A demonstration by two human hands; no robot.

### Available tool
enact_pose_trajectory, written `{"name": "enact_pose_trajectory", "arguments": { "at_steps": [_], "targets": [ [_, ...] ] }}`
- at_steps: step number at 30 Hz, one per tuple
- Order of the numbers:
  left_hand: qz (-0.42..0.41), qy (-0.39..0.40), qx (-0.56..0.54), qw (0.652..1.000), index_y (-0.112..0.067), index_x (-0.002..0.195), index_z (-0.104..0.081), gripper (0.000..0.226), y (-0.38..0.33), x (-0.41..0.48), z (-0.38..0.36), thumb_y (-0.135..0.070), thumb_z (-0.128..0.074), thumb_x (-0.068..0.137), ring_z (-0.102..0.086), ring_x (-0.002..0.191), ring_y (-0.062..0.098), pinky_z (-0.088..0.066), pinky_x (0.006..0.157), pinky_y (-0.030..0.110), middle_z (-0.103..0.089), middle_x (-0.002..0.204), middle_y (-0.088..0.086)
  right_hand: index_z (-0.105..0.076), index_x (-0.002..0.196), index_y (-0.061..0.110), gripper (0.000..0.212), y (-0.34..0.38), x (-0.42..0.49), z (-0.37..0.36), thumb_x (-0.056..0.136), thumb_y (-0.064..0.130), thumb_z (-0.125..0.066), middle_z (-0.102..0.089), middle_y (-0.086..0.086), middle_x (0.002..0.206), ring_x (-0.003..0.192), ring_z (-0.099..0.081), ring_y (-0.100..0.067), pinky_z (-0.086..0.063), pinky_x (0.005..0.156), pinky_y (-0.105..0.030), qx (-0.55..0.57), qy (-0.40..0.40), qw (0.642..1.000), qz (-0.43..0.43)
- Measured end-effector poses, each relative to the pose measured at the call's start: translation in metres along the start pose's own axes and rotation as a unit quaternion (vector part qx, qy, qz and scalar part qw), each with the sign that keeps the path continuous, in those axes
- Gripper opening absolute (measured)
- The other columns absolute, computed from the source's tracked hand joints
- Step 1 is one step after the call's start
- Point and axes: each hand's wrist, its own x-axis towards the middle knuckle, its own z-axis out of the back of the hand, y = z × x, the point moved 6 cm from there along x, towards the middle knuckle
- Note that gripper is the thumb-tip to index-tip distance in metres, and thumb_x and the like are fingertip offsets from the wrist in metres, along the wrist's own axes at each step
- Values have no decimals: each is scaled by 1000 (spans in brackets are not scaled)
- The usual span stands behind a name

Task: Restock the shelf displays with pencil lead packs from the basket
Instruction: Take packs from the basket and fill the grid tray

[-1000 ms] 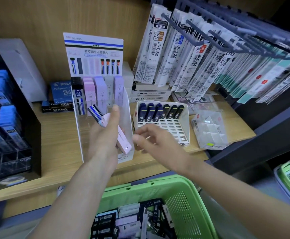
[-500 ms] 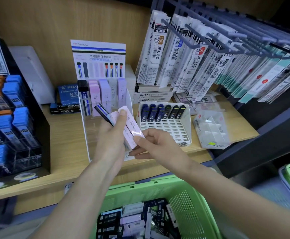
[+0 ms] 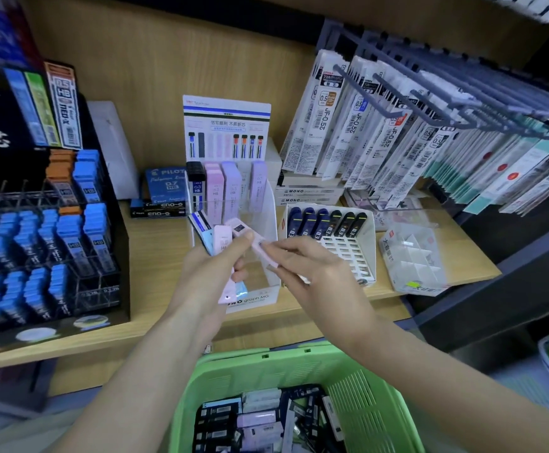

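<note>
Pink lead pack (image 3: 238,227) is pinched by fingertips of the right hand (image 3: 315,276), while the left hand (image 3: 207,279) grips a fan of packs (image 3: 222,239), both above the shelf (image 3: 135,338) at its front edge, before the display stand (image 3: 266,204); the green basket (image 3: 266,358) sits below.

Head cam: fwd/down, close on shelf (image 3: 155,256), basket (image 3: 266,358) below.
</note>
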Motion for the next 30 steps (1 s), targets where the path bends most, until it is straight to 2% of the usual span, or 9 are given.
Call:
{"name": "enact_pose_trajectory", "arguments": {
  "at_steps": [3,5,10,14,17,21,23,27,30],
  "targets": [
    [-4,-12,2,1000,-13,77,-56,14,-4,0,12,-8,-66,86,-35,46,9,-27,43,19,-42,57,-3,-61,124,16,34,12,-3,-7,92,15,-50,-59,4,118,95,-60,-7,-52,79,-24,-20,48,998,24],
    [-32,-2,26,999,-11,80,-57,10,-11,-3,18,-8,-66,85,-35,48,9,-29,44,18,-44,57,-3,-55,128,19,36,16,-3,-9,94,9,-51,-55,12,118,104,-55,0,-43,89,-11,43,83,995,-30],
    [-70,89,187,976,-17,88,-66,6,-18,-19,17,-17,-70,84,-46,42,-4,-36,43,11,-55,48,-19,-48,129,26,37,16,13,-4,94,19,-54,-52,27,105,93,-57,4,-42,77,-5,151,76,972,-166],
    [-50,116,227,966,-15,90,-68,12,-17,-24,23,-21,-72,82,-47,51,4,-40,50,16,-58,65,-5,-63,108,23,20,20,23,-10,90,13,-60,-64,11,90,80,-60,-3,-48,74,-17,208,124,950,-196],
    [-36,121,208,970,-14,88,-66,10,-21,-26,29,-25,-66,86,-42,51,8,-38,50,16,-50,56,-6,-63,94,21,17,23,28,-7,89,5,-60,-66,6,82,74,-60,0,-48,68,-16,263,107,938,-202],
    [16,171,191,966,-9,105,-64,31,-18,-30,31,-34,-54,91,-36,44,6,-31,43,14,-54,71,8,-59,94,12,16,24,34,2,92,-1,-50,-67,-5,88,77,-62,-7,-50,72,-18,367,77,899,-227],
    [34,181,152,971,-8,108,-62,30,-18,-33,32,-31,-53,91,-35,44,4,-30,43,14,-62,72,3,-59,95,10,17,28,36,4,93,-3,-48,-68,-9,93,85,-63,-13,-51,77,-21,374,83,899,-210],
    [-21,86,141,986,-11,99,-64,16,-27,-25,48,-19,-66,85,-39,46,5,-34,42,12,-50,56,-9,-59,103,17,31,33,35,4,88,-10,-53,-67,-9,107,96,-65,-11,-51,81,-19,350,104,908,-206],
    [-77,23,183,980,-15,99,-64,18,-33,-22,58,-14,-70,82,-44,47,3,-37,42,11,-53,63,-7,-54,114,21,37,34,28,-5,85,-2,-61,-66,2,109,95,-67,-11,-51,83,-17,342,148,896,-241]
  ]
}}
